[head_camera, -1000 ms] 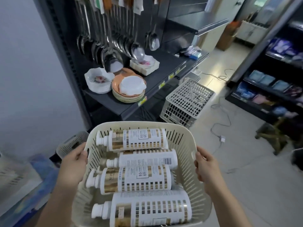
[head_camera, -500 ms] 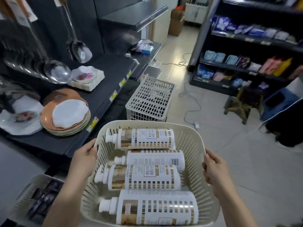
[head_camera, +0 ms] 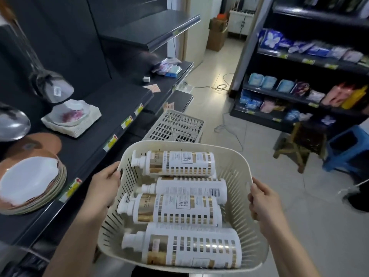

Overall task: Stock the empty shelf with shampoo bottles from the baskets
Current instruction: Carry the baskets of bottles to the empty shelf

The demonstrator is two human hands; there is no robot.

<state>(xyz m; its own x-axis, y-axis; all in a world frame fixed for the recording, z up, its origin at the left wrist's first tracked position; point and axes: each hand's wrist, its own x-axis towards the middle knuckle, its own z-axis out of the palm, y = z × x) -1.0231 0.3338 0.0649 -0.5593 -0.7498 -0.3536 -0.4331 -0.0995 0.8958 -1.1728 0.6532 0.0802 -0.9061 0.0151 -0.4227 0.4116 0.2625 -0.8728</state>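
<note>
Hands grip one cream basket (head_camera: 235,162): left hand (head_camera: 102,186) curls over its left rim, right hand (head_camera: 263,200) clasps the right rim. Four shampoo bottles (head_camera: 175,209) lie inside, near the dark shelf (head_camera: 111,108) at left.

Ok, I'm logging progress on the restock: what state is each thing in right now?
Cream basket, held up by both hands.
Shampoo bottles, four lying on their sides in it.
Left hand, grips its left rim.
Right hand, grips its right rim.
Upper shelf, bare.
Grey basket, on the floor by the shelving.
</note>
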